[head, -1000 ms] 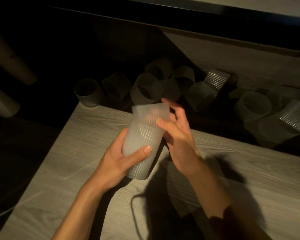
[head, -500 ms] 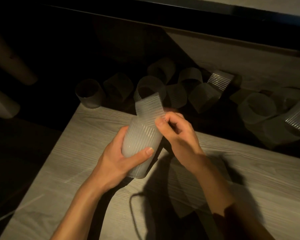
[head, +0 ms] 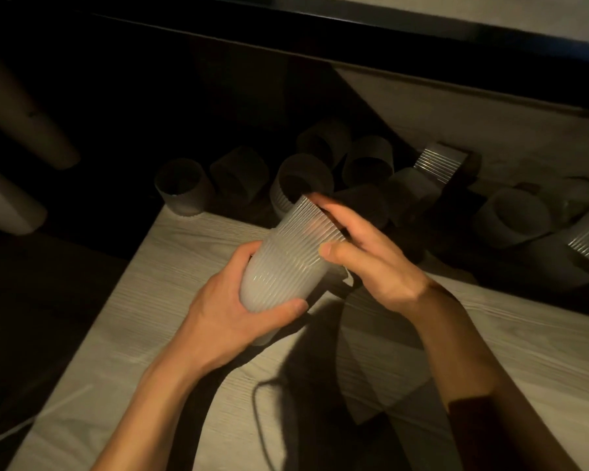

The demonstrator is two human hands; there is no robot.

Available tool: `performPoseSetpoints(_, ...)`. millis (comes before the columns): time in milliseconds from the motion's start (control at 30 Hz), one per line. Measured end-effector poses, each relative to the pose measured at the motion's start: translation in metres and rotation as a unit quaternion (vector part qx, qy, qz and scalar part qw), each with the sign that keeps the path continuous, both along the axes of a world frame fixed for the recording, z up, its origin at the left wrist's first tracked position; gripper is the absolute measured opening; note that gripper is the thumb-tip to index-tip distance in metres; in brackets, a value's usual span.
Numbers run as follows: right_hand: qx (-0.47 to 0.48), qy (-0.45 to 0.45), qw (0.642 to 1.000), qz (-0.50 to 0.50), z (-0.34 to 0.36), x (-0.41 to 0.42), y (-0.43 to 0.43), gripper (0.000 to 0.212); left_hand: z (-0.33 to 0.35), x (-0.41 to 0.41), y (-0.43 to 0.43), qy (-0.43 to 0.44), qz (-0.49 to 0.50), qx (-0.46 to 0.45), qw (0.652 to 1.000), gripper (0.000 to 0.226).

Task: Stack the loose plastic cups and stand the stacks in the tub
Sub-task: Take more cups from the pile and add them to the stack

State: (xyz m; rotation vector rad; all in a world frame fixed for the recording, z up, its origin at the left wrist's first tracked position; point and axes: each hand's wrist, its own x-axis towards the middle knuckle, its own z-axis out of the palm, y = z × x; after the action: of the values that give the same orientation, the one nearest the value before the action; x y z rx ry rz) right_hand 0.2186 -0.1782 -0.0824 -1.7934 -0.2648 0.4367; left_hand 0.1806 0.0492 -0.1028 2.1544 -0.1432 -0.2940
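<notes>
The stack (head: 279, 277) of ribbed, translucent plastic cups is held over the table (head: 524, 351), tilted so that its open end points away from me and slightly to the right. My left hand (head: 232, 311) grips the lower half of the stack: the thumb is wrapped across the near side and the fingers are curled round the far side. The top cup (head: 306, 226) sits part-way into the stack's mouth, with its rim protruding beyond the rims below. My right hand (head: 374, 263) is to the right of the stack and holds the top cup between the thumb, which presses on the ribbed wall, and the fingers, which lie fairly straight along the far side. The fingertips are blurred, so their exact contact cannot be determined. A dark sleeve (head: 473, 423) covers the right forearm, nearer to me than the stack. Loose cups (head: 300, 185) lie beyond the stack, past the table's far edge, in deep shadow. Most lie on their sides, some touching, and the row extends well to the right of the stack. Well to the left of the stack, two pale cylinders (head: 24, 130) lean in the dark and are too dim to identify.
</notes>
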Motion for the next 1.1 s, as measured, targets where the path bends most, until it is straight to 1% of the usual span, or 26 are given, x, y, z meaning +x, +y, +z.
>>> performPoseSetpoints(100, -0.066, -0.02, 0.996, 0.052, 0.003, -0.003, 0.006, 0.066, 0.0, -0.001, 0.0, -0.007, -0.006, 0.017, 1.0, 0.081)
performPoseSetpoints(200, -0.048, 0.011, 0.995, 0.086, 0.003, -0.011, 0.021, 0.068, -0.001, -0.002, 0.001, -0.02, 0.019, 0.004, 1.0, 0.081)
performPoseSetpoints(233, -0.066, -0.009, 0.994, 0.081, 0.004, -0.012, 0.025, 0.067, -0.002, -0.003, 0.001, -0.023, 0.026, 0.0, 0.999, 0.08)
performPoseSetpoints(267, -0.097, -0.047, 0.993, 0.057, 0.006, -0.012, 0.029, 0.065, -0.002, -0.004, 0.002, -0.023, 0.032, -0.003, 0.999, 0.078)
performPoseSetpoints(300, -0.123, -0.093, 0.988, 0.007, 0.009, -0.009, 0.031, 0.062, -0.002, -0.004, 0.003, -0.021, 0.039, -0.006, 0.999, 0.076)
performPoseSetpoints(333, -0.13, -0.137, 0.98, -0.064, 0.011, -0.005, 0.031, 0.055, -0.001, -0.004, 0.004, -0.017, 0.045, -0.008, 0.999, 0.075)
performPoseSetpoints(400, -0.106, -0.192, 0.955, -0.197, 0.017, 0.005, 0.029, 0.036, -0.001, -0.004, 0.005, -0.012, 0.051, -0.009, 0.999, 0.077)
performPoseSetpoints(433, -0.114, -0.203, 0.947, -0.221, 0.019, 0.012, 0.03, 0.035, -0.001, -0.004, 0.006, -0.009, 0.053, -0.009, 0.999, 0.078)
performPoseSetpoints(467, -0.146, -0.204, 0.944, -0.213, 0.021, 0.019, 0.032, 0.044, -0.001, -0.004, 0.006, -0.004, 0.055, -0.011, 0.998, 0.079)
performPoseSetpoints(500, -0.196, -0.192, 0.945, -0.177, 0.02, 0.025, 0.035, 0.058, -0.001, -0.004, 0.006, 0.001, 0.056, -0.013, 0.998, 0.081)
performPoseSetpoints(533, -0.256, -0.157, 0.945, -0.131, 0.019, 0.031, 0.039, 0.07, 0.0, -0.004, 0.006, 0.002, 0.057, -0.013, 0.998, 0.082)
performPoseSetpoints(567, -0.299, -0.104, 0.944, -0.092, 0.017, 0.037, 0.042, 0.078, 0.0, -0.004, 0.006, 0.002, 0.058, -0.01, 0.998, 0.083)
performPoseSetpoints(600, -0.315, -0.053, 0.945, -0.07, 0.016, 0.04, 0.046, 0.082, 0.0, -0.004, 0.005, 0.001, 0.059, -0.006, 0.998, 0.083)
performPoseSetpoints(633, -0.312, -0.025, 0.947, -0.068, 0.014, 0.043, 0.048, 0.081, 0.0, -0.004, 0.006, 0.001, 0.062, -0.004, 0.998, 0.084)
performPoseSetpoints(733, -0.236, -0.007, 0.963, -0.129, 0.012, 0.047, 0.042, 0.077, 0.0, -0.004, 0.009, 0.004, 0.068, 0.0, 0.998, 0.083)
performPoseSetpoints(767, -0.243, 0.001, 0.963, -0.117, 0.012, 0.045, 0.041, 0.076, 0.001, -0.004, 0.011, 0.005, 0.069, -0.001, 0.998, 0.082)
performPoseSetpoints(800, -0.281, 0.004, 0.956, -0.087, 0.012, 0.044, 0.041, 0.075, 0.001, -0.005, 0.012, 0.003, 0.071, -0.002, 0.997, 0.082)
performPoseSetpoints(867, -0.372, 0.002, 0.928, -0.027, 0.009, 0.044, 0.043, 0.069, 0.002, -0.006, 0.015, 0.003, 0.074, -0.001, 0.997, 0.082)
performPoseSetpoints(900, -0.398, 0.01, 0.917, -0.013, 0.009, 0.046, 0.045, 0.064, 0.003, -0.006, 0.015, 0.005, 0.074, 0.0, 0.997, 0.084)
performPoseSetpoints(967, -0.393, 0.029, 0.919, -0.027, 0.012, 0.047, 0.049, 0.055, 0.002, -0.008, 0.017, 0.009, 0.074, 0.003, 0.997, 0.086)
performPoseSetpoints(1000, -0.37, 0.017, 0.927, -0.052, 0.013, 0.047, 0.048, 0.057, 0.002, -0.009, 0.019, 0.007, 0.076, 0.007, 0.997, 0.086)
performPoseSetpoints(1067, -0.309, -0.047, 0.944, -0.104, 0.015, 0.043, 0.041, 0.066, 0.002, -0.01, 0.021, 0.004, 0.08, 0.014, 0.997, 0.086)
performPoseSetpoints(1100, -0.248, -0.072, 0.958, -0.123, 0.017, 0.04, 0.038, 0.065, 0.002, -0.01, 0.023, 0.003, 0.081, 0.016, 0.997, 0.085)
